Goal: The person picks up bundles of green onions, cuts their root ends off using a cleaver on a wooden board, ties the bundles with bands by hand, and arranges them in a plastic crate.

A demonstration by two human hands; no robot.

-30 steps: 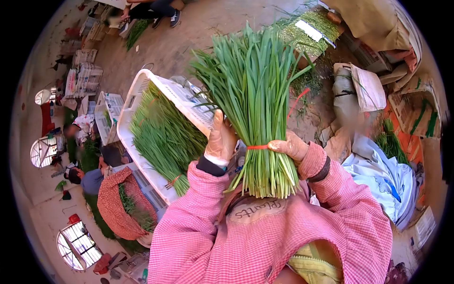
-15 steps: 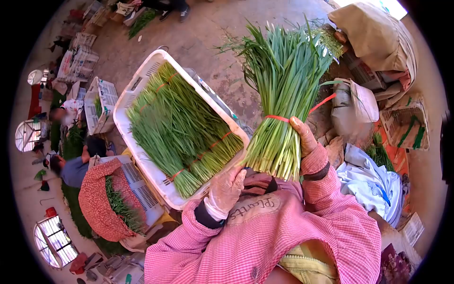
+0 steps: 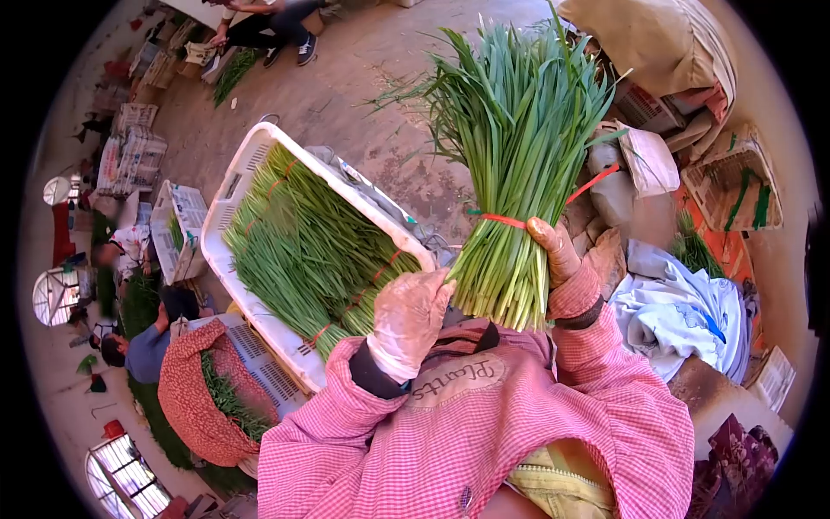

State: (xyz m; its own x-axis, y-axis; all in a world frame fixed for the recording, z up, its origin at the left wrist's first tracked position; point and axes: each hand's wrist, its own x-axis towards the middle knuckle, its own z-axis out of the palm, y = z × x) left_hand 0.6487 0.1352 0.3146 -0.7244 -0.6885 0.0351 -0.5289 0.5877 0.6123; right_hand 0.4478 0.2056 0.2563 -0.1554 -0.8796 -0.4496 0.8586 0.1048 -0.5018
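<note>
My right hand (image 3: pixel 558 251), in a thin clear glove, grips a thick bundle of garlic chives (image 3: pixel 519 147) from the right, its thumb on the stalks just below a red tie (image 3: pixel 501 220). The bundle stands with green leaves up and pale cut ends down. A loose end of the tie sticks out to the right. My gloved left hand (image 3: pixel 408 318) is closed beside the lower left stalks, its fingertips at the bundle's edge; what it pinches, if anything, is hidden. Left of it, a white plastic crate (image 3: pixel 226 259) holds several tied chive bundles (image 3: pixel 303 251).
A red patterned cloth (image 3: pixel 186 389) wraps more greens at lower left. People sit at the left (image 3: pixel 143 350) and at the top (image 3: pixel 281 26). On the right lie a pale blue cloth (image 3: pixel 674 311), a crate (image 3: pixel 735 186) and a tan-covered pile (image 3: pixel 648 39).
My left hand has risen slightly and its fingers have curled tighter. The bundle stays in my right hand. The view has shifted, bringing more of the person at the top into sight.
</note>
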